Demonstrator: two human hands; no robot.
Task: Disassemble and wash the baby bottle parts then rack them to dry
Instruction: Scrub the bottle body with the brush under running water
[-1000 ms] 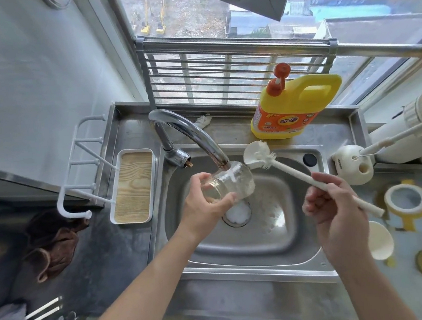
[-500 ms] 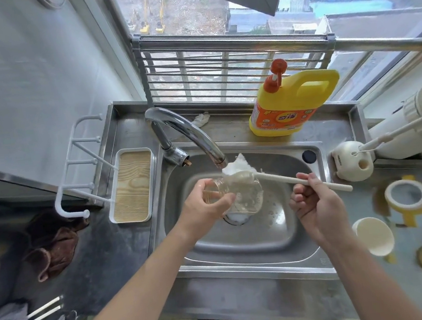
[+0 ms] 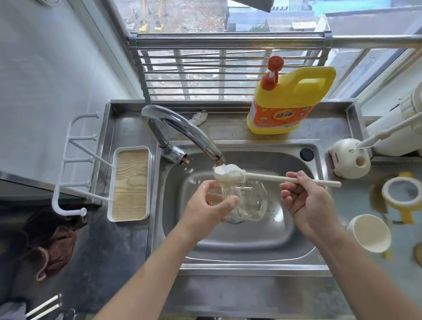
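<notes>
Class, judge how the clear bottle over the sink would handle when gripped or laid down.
The clear bottle is probably slippery, held below the faucet. Its round body would likely roll if laid down. It seems rigid, undented in the left hand.

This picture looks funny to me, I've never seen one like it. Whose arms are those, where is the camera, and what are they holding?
There is no machine here, just a person. The camera sits on their head and looks down, so you only see two arms reaching over a shiny steel sink. The left hand holds a clear glass-like baby bottle. The right hand pinches a long white bottle brush by its thin handle; its spongy head sits right under the curved silver tap. Behind the sink stands a big yellow soap jug with an orange pump. On the left is a white peg rack with a wood-patterned tray. On the right counter lie a white cup and a yellow-and-white ring, probably other bottle parts.
</notes>
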